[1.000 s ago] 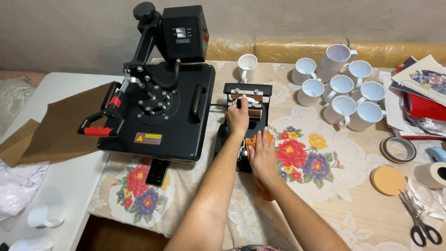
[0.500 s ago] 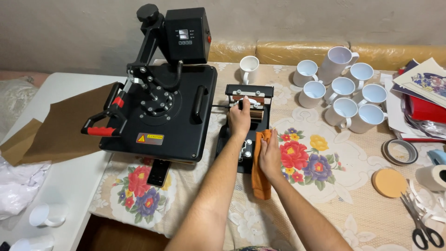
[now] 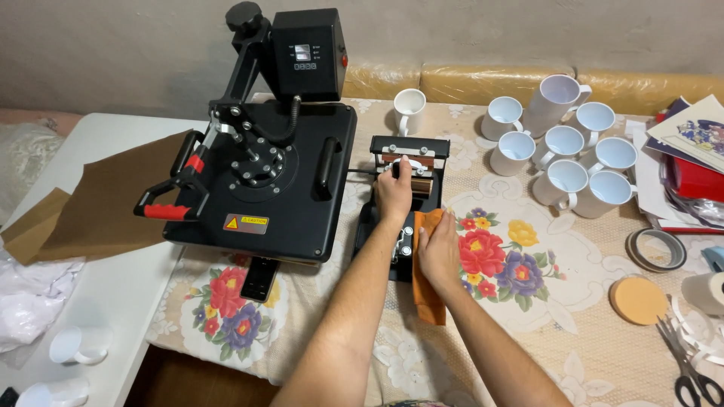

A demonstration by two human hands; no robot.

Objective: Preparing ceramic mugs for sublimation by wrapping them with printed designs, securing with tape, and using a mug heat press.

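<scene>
Mug press point(image 3: 403, 197), a small black unit with a copper-coloured heating band, sits on the floral-clothed surface point(image 3: 528, 301) just right of the large black flat heat press point(image 3: 264, 173). A white mug lies in its clamp, partly hidden by the left hand point(image 3: 395, 192), whose grip is closed around the mug or the clamp top; which of the two cannot be told. Right hand point(image 3: 439, 252) rests just behind that grip, nearer the person, pressing an orange cloth point(image 3: 426, 279) against the right side of the mug press; its fingers are flat on the cloth, a closed hold over the fabric, and the cloth hangs down towards the person.

Beyond the left grip, farther from the person, one white mug point(image 3: 409, 109) stands alone. To the right of both grips, well apart, a cluster of white mugs point(image 3: 562, 154) stands upright. Farther right lie a tape roll point(image 3: 655, 249), a round cork coaster point(image 3: 638, 300) and scissors point(image 3: 690, 373). Left of the grips, under the flat press edge, a dark phone point(image 3: 259, 277) lies on the cloth, and brown sheets point(image 3: 90, 200) lie beyond it.
</scene>
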